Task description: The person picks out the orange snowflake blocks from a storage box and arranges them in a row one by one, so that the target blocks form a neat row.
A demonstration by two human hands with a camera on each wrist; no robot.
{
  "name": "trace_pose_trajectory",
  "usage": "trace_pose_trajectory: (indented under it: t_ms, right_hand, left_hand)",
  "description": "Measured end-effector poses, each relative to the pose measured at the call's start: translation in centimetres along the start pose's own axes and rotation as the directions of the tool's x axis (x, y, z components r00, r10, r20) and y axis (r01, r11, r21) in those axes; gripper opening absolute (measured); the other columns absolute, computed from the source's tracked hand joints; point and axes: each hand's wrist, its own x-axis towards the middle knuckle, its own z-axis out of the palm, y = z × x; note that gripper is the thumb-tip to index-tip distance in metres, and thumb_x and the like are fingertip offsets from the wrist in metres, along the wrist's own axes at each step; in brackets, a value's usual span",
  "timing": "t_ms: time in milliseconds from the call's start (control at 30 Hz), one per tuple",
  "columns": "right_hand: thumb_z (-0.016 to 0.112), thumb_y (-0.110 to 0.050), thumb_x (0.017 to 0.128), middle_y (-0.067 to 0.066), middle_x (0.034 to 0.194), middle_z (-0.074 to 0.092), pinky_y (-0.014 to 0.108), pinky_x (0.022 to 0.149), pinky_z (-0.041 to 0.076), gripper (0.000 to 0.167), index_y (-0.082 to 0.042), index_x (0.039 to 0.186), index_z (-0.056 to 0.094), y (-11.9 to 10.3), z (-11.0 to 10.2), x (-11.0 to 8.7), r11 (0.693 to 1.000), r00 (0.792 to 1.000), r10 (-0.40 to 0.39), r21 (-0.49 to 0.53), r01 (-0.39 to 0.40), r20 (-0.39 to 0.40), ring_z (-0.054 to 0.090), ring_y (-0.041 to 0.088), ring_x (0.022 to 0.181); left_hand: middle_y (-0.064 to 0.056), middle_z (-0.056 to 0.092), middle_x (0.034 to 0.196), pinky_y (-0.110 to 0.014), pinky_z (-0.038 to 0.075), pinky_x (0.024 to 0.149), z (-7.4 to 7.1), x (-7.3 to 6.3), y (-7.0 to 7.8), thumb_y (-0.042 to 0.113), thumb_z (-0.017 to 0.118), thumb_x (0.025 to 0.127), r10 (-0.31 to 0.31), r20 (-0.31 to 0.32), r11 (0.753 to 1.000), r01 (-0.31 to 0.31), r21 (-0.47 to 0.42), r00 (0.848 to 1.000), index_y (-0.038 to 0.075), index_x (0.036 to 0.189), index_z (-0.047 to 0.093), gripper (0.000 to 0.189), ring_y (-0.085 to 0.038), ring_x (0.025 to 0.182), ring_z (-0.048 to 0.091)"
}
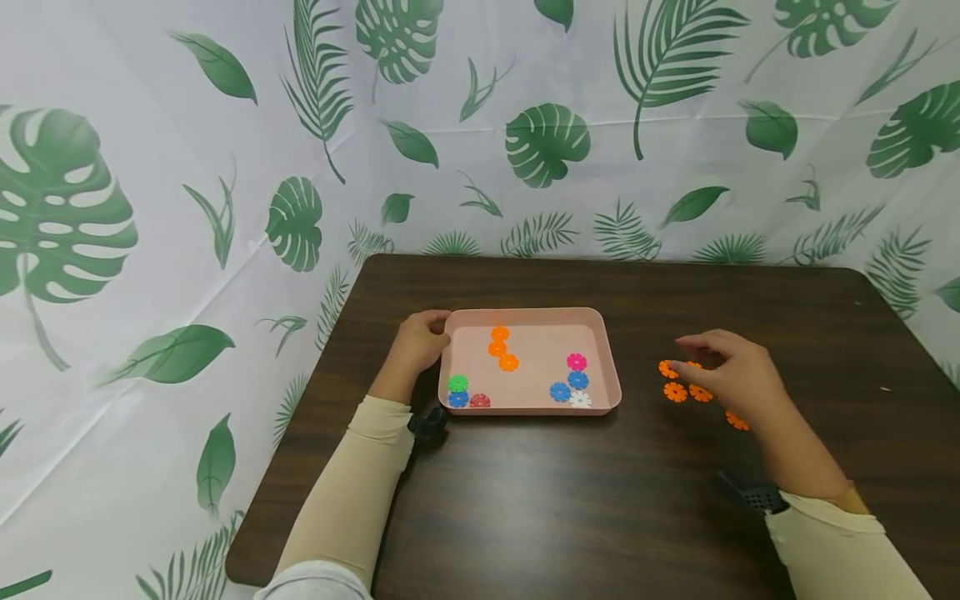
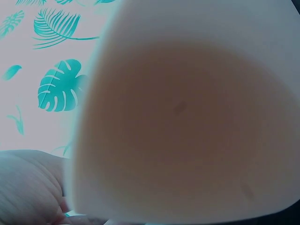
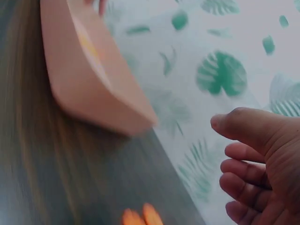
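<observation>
My left hand (image 1: 422,343) holds the left rim of a pink tray (image 1: 543,333) at its far corner. Inside are flower-shaped plastic discs: three orange discs (image 1: 497,348) in a line, a green disc (image 1: 458,383), a red disc (image 1: 480,401), a pink disc (image 1: 577,362), a white disc (image 1: 581,400) and three blue ones. To the tray's right, my right hand (image 1: 738,375) hovers over several loose orange discs (image 1: 675,392), partly covering them. In the right wrist view its thumb and fingers (image 3: 243,187) are apart, with nothing visible between them.
The dark wooden table (image 1: 525,500) meets a leaf-patterned cloth (image 1: 465,208) at its back and left. Something pale and blurred (image 2: 187,131) blocks most of the left wrist view.
</observation>
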Motion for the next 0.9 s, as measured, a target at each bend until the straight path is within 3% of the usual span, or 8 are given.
trace_pose_trajectory:
  t_ms: [100,233,467,633,900]
  right_hand:
    - [0.083,-0.035,0.089,0.013,0.112,0.07,0.019,0.072,0.05,0.044,-0.006,0.123,0.074,-2.5,2.0,2.0,0.998,0.999,-0.033,0.054,0.031,0.027,0.06,0.026,0.094]
    - [0.084,-0.029,0.088,0.014,0.107,0.069,0.032,0.075,0.052,0.042,-0.005,0.121,0.076,-5.6,5.4,4.5,0.993,0.991,-0.085,0.092,0.075,0.104,0.058,0.026,0.091]
    - [0.088,-0.027,0.084,0.013,0.112,0.07,0.035,0.074,0.052,0.043,-0.007,0.12,0.078,-9.3,11.8,8.2,0.985,0.956,-0.139,0.136,0.106,0.257,0.056,0.028,0.096]
    - [0.09,-0.029,0.081,0.008,0.106,0.068,0.035,0.075,0.051,0.043,-0.01,0.118,0.079,-11.1,14.6,10.0,0.987,0.928,-0.158,0.075,0.141,0.338,0.056,0.024,0.089]
    - [0.091,-0.032,0.08,0.002,0.103,0.065,0.038,0.084,0.043,0.038,-0.017,0.113,0.081,-12.1,17.1,11.6,0.989,0.898,-0.096,-0.058,0.134,0.43,0.055,0.02,0.091]
  left_hand:
    - [-0.017,0.069,0.125,-0.046,0.059,0.088,0.0,0.1,0.0,0.01,0.065,0.093,0.008,-0.004,1.0,-0.008,0.003,1.0,0.012,0.143,0.063,0.05,-0.032,0.106,0.066]
    - [-0.017,0.069,0.123,-0.046,0.06,0.086,-0.1,0.3,0.0,0.01,0.065,0.092,0.017,-0.013,1.0,-0.017,0.019,1.0,0.013,0.143,0.064,0.05,-0.031,0.103,0.067]
    - [-0.016,0.07,0.122,-0.045,0.06,0.085,-0.1,0.6,0.0,0.01,0.064,0.092,0.024,-0.019,0.999,-0.023,0.026,1.0,0.012,0.142,0.064,0.05,-0.03,0.102,0.067]
    - [-0.017,0.069,0.125,-0.045,0.06,0.086,-0.2,1.0,-0.1,0.01,0.065,0.092,0.004,-0.007,1.0,-0.004,0.011,1.0,0.013,0.142,0.064,0.05,-0.03,0.103,0.068]
    - [-0.016,0.069,0.126,-0.045,0.06,0.088,-0.4,1.3,-0.1,0.011,0.065,0.093,-0.014,0.0,1.0,0.014,0.014,1.0,0.014,0.143,0.063,0.05,-0.03,0.104,0.069]
